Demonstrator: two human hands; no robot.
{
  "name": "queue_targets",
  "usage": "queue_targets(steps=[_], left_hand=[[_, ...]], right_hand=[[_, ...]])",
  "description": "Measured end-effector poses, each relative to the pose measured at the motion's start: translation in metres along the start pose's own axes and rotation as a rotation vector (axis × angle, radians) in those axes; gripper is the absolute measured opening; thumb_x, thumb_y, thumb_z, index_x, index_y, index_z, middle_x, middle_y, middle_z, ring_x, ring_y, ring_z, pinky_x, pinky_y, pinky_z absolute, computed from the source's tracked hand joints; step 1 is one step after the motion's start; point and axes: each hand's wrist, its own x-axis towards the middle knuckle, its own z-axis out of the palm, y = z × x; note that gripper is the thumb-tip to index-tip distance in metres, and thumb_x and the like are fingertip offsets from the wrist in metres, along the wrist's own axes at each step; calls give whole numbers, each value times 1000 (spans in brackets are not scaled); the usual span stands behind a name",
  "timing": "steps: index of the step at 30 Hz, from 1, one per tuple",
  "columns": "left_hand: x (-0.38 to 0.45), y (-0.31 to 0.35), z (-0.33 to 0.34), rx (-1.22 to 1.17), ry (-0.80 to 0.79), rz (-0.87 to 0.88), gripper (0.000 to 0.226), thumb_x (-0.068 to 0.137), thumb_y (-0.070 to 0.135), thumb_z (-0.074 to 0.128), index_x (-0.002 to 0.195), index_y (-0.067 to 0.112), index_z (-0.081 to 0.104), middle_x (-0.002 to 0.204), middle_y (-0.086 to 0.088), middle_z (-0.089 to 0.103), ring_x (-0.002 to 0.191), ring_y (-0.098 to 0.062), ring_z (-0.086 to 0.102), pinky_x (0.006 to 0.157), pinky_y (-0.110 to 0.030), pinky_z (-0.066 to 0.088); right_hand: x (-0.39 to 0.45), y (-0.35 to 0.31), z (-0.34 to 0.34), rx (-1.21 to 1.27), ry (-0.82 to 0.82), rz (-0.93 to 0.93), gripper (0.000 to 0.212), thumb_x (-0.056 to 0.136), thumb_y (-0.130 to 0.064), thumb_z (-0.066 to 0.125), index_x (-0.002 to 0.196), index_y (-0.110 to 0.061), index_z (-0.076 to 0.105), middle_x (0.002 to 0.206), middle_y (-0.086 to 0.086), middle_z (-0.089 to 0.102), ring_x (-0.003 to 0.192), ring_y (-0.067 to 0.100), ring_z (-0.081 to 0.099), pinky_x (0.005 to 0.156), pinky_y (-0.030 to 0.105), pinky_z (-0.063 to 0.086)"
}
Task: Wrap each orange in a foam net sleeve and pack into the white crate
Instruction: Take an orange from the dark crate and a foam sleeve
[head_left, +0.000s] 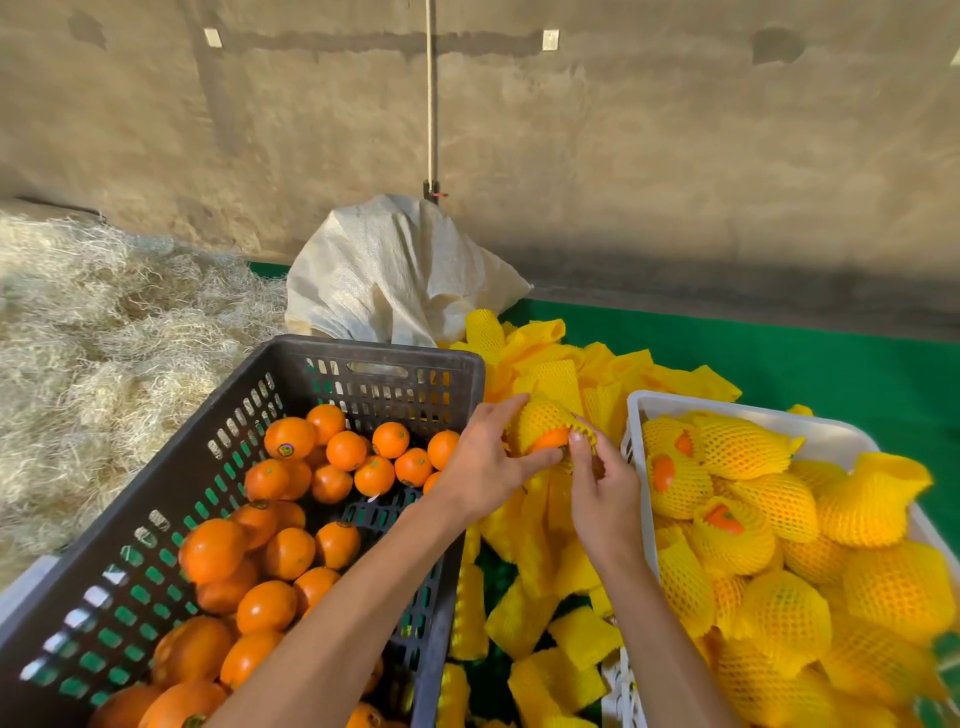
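Both forearms reach in from the lower edge, and between the hands an orange (551, 439) is held, half covered by a yellow foam net sleeve (545, 418). It is gripped from the left by the left hand (480, 465), thumb beneath, fingers (511, 405) over the sleeve's top. The sleeve's lower edge is pinched at the fruit's right by the right hand (605, 496). Loose sleeves (550, 519) are heaped below; bare oranges fill the dark crate (363, 351) at left, wrapped ones the white crate (636, 415) at right.
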Motion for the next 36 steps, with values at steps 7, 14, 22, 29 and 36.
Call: queue_targets(steps=[7, 14, 22, 29, 36], left_hand=[[-6, 11, 13, 101, 163, -20, 79, 63, 67, 74, 129, 37, 43, 116, 10, 35, 106, -11, 47, 78, -12, 41], [-5, 18, 17, 79, 259, -144, 91, 77, 61, 66, 151, 22, 29, 128, -3, 54, 125, -22, 38, 92, -32, 42], [-13, 15, 11, 150, 258, 56, 90, 75, 9, 73, 155, 27, 35, 152, 6, 39, 137, -15, 28, 112, -37, 38], [-13, 15, 18, 144, -66, 298, 85, 84, -3, 64, 157, 29, 34, 161, 8, 29, 146, -12, 34, 96, -16, 47], [-3, 11, 1, -215, 369, 236, 34, 95, 11, 57, 128, 18, 63, 122, 5, 64, 117, -10, 61, 89, -19, 51]], right_hand=[[0, -3, 0, -210, 86, -169, 28, 105, -23, 46, 121, -8, 64, 105, 1, 68, 91, 7, 56, 76, 23, 48], [-4, -8, 2, -438, 151, -506, 28, 106, -18, 50, 120, 0, 66, 119, 9, 66, 105, 16, 61, 82, 21, 51], [-8, -16, 0, 90, 71, -43, 54, 98, -64, 32, 114, -26, 67, 108, -20, 68, 106, 2, 64, 87, 25, 52], [-2, -21, 14, 888, -148, 670, 65, 71, -62, 82, 126, -35, 63, 124, -8, 72, 114, 11, 68, 91, 36, 57], [18, -16, -23, 1493, -43, 586, 95, 65, -71, 81, 141, -21, 53, 132, 1, 66, 85, 17, 62, 84, 33, 51]])
